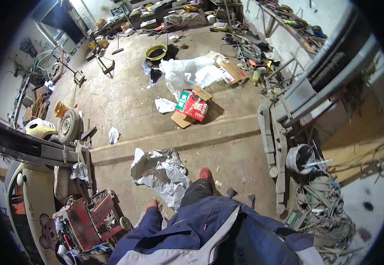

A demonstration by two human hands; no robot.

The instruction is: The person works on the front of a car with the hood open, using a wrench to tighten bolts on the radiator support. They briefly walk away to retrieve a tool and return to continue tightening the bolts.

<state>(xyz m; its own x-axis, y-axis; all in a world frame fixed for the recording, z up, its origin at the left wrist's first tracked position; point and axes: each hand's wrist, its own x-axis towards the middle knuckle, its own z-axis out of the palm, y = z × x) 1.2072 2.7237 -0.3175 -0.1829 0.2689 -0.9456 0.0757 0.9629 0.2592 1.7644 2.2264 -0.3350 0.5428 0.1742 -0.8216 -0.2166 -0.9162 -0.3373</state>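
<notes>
My left hand (152, 204) hangs low at the end of a navy sleeve, just left of a crumpled white sheet (158, 170) on the floor. It shows small, and its fingers are too unclear to tell whether they hold anything. The sheet, thin like plastic or paper, spreads ahead of the hand and runs down between it and my dark trouser leg. One red shoe (205, 173) of mine is on the floor to the right of the sheet. My right hand is out of sight, with the navy and grey jacket filling the lower edge.
A low ridge (174, 143) crosses the floor ahead. Beyond it lie a red and green cardboard box (192, 105), white plastic sheeting (185, 73) and a yellow-rimmed basin (156, 52). A red tool cart (90, 221) stands left; metal lift arms (273, 154) and tangled hoses (326, 212) are right.
</notes>
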